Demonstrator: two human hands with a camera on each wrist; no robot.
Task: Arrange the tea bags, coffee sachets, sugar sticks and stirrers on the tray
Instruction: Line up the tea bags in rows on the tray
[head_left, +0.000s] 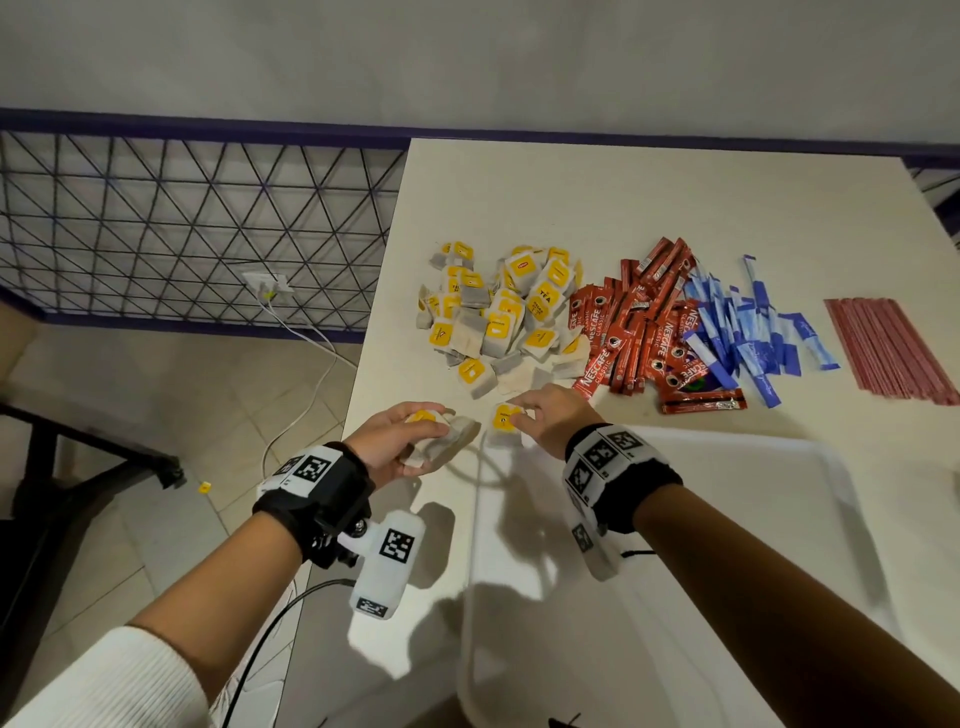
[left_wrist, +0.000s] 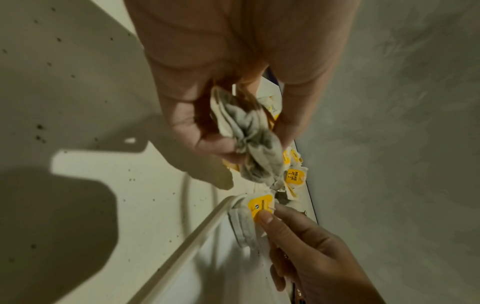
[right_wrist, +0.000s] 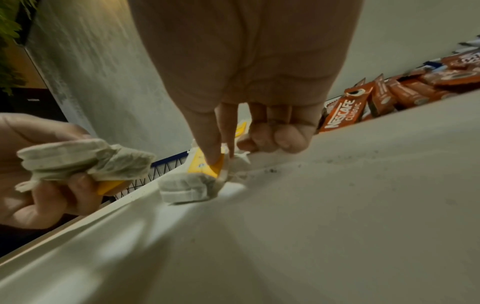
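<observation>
My left hand (head_left: 415, 441) grips a bunch of crumpled tea bags (left_wrist: 249, 139) with yellow tags, just left of the white tray (head_left: 727, 519). At the tray's far left corner, my right hand (head_left: 530, 415) pinches the yellow tag of one tea bag (right_wrist: 187, 189), whose pouch rests on the tray rim (left_wrist: 194, 236). Behind the hands lies the tea bag pile (head_left: 498, 312). To its right are red coffee sachets (head_left: 639, 332), blue sugar sticks (head_left: 743, 332) and a row of pink stirrers (head_left: 888, 353).
The cream table (head_left: 623, 197) ends at its left edge just beside my left hand, with tiled floor below. A wire grid fence (head_left: 182, 218), a wall socket with white cable (head_left: 296, 332) and a dark bench (head_left: 78, 467) lie to the left. A loose yellow tag (head_left: 204, 487) is on the floor.
</observation>
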